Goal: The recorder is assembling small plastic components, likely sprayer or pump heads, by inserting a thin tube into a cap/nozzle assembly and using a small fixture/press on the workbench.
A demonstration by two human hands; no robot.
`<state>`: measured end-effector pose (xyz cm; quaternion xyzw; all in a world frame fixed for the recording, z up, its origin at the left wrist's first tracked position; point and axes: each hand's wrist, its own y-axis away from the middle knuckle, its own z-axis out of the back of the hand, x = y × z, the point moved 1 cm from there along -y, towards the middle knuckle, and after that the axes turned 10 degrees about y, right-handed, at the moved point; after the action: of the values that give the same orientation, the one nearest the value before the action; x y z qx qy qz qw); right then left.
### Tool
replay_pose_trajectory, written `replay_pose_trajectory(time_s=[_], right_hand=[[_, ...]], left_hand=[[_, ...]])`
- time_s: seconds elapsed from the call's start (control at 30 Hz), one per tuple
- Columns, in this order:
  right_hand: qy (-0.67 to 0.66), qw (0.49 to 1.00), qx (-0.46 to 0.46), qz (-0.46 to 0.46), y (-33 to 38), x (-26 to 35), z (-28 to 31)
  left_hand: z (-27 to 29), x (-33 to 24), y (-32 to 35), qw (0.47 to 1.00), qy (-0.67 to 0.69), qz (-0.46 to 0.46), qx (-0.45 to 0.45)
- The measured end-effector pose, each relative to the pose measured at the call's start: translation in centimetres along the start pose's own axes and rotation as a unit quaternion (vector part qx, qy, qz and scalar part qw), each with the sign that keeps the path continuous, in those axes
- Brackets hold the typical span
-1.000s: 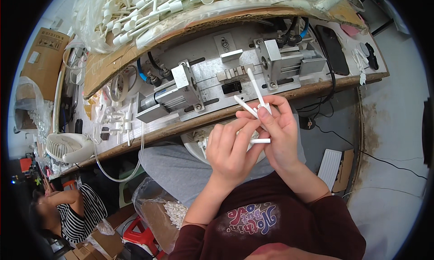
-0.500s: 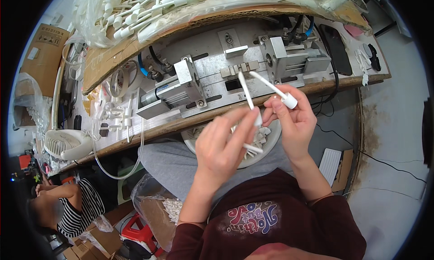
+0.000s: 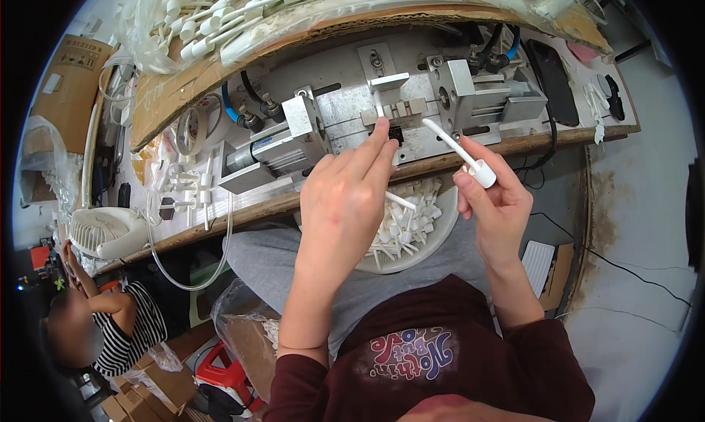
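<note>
My left hand [image 3: 341, 202] reaches to the metal fixture block [image 3: 407, 108] in the middle of the bench. Its fingertips press on a white stemmed cap [image 3: 379, 103], whose stem lies in the block toward the back stop. A second white stem [image 3: 400, 200] pokes out from under the same hand, apparently kept in the palm. To the right, my right hand [image 3: 496, 205] pinches a white ribbed cap with a long stem [image 3: 454, 144], its tip angled up and left. Below, on my lap, a round white bowl [image 3: 439, 247] holds many small white pieces.
Metal cylinder clamps flank the block, left [image 3: 275, 150] and right [image 3: 485, 92]. A cardboard shelf [image 3: 172, 103] above bears a heap of stemmed caps. A black phone [image 3: 552, 81] lies at right, a white fan [image 3: 106, 233] at left. Another person [image 3: 128, 319] sits lower left.
My left hand has moved up and forward, bringing a stemmed cap from near my right hand into the fixture. My right hand has shifted slightly right and down, still holding its cap.
</note>
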<state>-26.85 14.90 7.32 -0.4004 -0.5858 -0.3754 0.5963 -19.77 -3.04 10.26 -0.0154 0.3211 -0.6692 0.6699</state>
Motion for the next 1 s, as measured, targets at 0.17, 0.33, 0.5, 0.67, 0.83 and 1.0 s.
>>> replay_pose_trajectory(time_s=[0.17,0.33,0.5,0.67,0.83,1.0], right_hand=[[0.036,0.999,0.005,0.029,0.0,0.2,0.0],[0.086,0.995,-0.002,0.055,0.2,0.6,-0.1],[0.225,0.959,-0.058,0.163,0.2,0.3,-0.2],[0.353,0.860,-0.049,0.365,0.5,0.5,-1.5],[0.331,0.867,-0.023,0.372,0.8,0.6,-2.0],[0.218,0.946,-0.062,0.233,1.2,-1.1,-2.2]], left_hand=[[-0.1,-0.2,-0.1,1.000,-0.011,0.006,0.009],[-0.1,-0.4,-0.1,0.999,-0.017,0.016,0.023],[0.2,-1.4,0.3,0.995,0.088,0.006,-0.052],[0.3,-4.0,1.7,0.951,0.301,0.035,-0.059],[-0.2,-3.4,2.1,0.956,0.277,0.030,-0.089],[-0.1,-2.2,1.8,0.983,0.141,0.036,-0.115]])
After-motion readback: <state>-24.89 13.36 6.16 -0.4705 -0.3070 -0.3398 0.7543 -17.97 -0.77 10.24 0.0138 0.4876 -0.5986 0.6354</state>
